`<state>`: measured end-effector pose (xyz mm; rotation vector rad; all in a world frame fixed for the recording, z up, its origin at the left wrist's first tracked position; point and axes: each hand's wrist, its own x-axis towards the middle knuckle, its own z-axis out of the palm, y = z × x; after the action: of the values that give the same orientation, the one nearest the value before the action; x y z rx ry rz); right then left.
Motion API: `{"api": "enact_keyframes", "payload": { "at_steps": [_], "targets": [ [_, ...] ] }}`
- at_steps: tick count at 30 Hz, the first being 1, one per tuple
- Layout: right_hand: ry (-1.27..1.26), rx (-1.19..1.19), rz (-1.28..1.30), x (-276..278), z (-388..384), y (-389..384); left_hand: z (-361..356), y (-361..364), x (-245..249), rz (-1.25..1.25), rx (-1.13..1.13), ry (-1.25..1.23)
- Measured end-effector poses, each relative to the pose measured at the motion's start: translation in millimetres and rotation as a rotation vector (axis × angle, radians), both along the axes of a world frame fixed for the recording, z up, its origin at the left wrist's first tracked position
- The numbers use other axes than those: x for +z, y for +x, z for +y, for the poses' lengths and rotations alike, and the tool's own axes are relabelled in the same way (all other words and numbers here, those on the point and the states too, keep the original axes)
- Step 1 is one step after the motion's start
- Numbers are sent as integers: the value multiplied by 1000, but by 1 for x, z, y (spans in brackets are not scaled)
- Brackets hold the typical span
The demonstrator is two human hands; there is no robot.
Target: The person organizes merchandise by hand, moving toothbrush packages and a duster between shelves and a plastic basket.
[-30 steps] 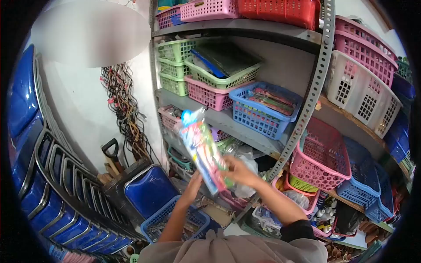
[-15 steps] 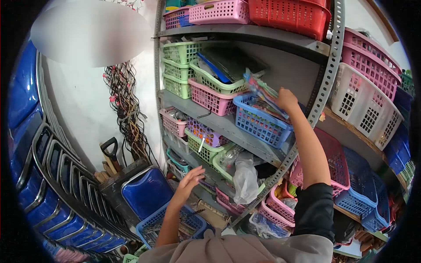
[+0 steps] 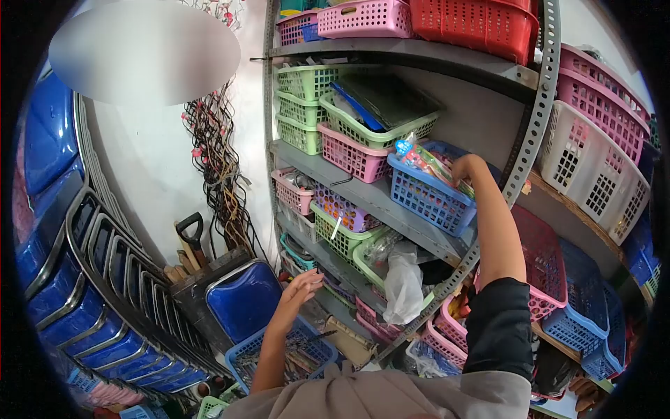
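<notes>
My right hand [image 3: 469, 170] is at a blue basket [image 3: 426, 202] on the middle shelf. Its fingers are closed on one end of a colourful plastic packet [image 3: 431, 162] that lies across the top of that basket. Part of the grip is hidden behind the hand. Lower down, my left hand [image 3: 300, 290] hangs in the air with its fingers stretched out and nothing in it. Below it stands another blue basket [image 3: 328, 353] full of small mixed items, partly covered by my left forearm.
A metal shelf rack [image 3: 377, 199] carries green baskets [image 3: 300, 133], a pink basket [image 3: 352, 155] and a white plastic bag [image 3: 403, 286]. Its perforated post [image 3: 534, 133] stands right of my right hand. Stacked blue chairs [image 3: 112, 328] fill the left side.
My right hand has lowered the packet from a raised, tilted position down onto the blue basket. The view has shifted slightly left. My left hand stays outstretched.
</notes>
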<state>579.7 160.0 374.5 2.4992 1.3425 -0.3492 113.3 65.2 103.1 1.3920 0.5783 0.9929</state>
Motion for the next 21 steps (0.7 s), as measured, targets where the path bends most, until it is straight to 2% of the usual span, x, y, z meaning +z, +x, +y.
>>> {"api": "enact_keyframes", "payload": {
  "at_steps": [6, 9, 13, 15, 16, 18, 19, 21],
  "targets": [
    [-53, -147, -8, -3, -4, -3, -2, -8, -9, 13, 8, -24],
    [-138, -48, -91, -6, 0, -3, 0, -9, -14, 6, 25, -38],
    [-85, -63, -30, -12, 3, 0, -5, -7, -13, 19, 25, -58],
    [489, 264, -96, -17, -4, -4, -6, -7, -13, 20, 23, -66],
    [487, 264, -95, -25, 4, 2, -7, -7, -14, 25, 24, -71],
    [655, 439, 68, -41, 18, 2, -8, -8, -14, 32, 28, -74],
    [653, 442, 71, -48, 19, 0, -10, -9, -14, 32, 30, -77],
    [601, 297, 362, -65, 22, -14, -12, -11, -14, 35, 38, -81]
  ]
}}
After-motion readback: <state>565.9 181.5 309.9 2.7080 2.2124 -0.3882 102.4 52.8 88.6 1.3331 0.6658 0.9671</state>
